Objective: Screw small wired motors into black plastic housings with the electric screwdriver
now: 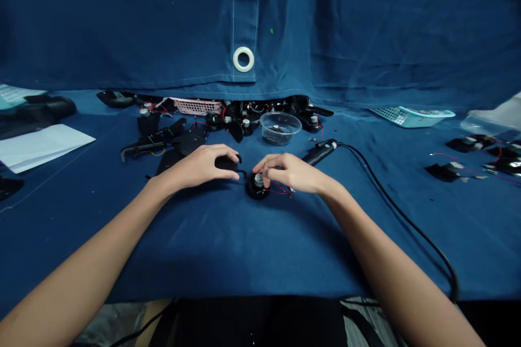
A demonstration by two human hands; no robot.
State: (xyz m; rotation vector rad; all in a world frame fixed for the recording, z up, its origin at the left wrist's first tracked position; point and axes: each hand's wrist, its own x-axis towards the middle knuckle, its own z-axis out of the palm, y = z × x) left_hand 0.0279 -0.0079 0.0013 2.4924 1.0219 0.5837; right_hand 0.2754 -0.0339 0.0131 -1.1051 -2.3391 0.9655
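My left hand is curved round a black plastic part, with thumb and fingers on either side of it. A thin curved end of that part sticks out past the fingertips towards the right. My right hand pinches a small motor that sits upright on a round black base on the blue cloth. Red wires trail from the motor under the right fingers. Behind the right hand lies a black corded electric screwdriver, its grip partly hidden.
A clear bowl of small dark pieces stands ahead. Several black parts with wires lie around a pink basket. White paper is at left. A teal basket and more motor parts are at right. A blue curtain hangs behind.
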